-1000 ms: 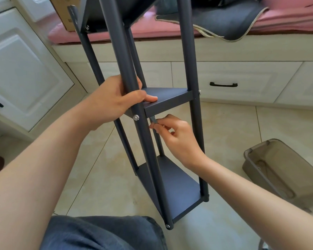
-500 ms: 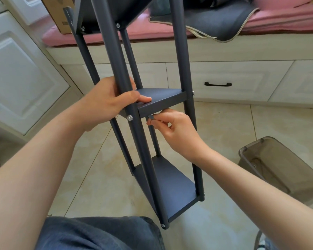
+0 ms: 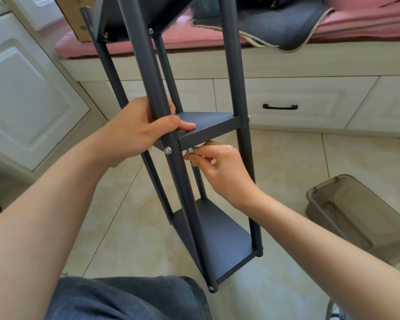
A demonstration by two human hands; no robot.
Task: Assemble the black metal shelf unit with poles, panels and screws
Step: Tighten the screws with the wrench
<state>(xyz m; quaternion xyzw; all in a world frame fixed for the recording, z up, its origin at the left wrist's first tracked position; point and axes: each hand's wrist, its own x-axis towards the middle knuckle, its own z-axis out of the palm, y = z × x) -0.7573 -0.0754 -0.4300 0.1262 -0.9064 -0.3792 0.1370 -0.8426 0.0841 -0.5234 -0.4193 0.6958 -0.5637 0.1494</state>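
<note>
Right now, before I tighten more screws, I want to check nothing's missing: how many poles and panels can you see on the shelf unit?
Poles: 4
Panels: 3
Total: 7

Bright, soft daylight; edges bowed by wide lens, perhaps slightly soft.
</note>
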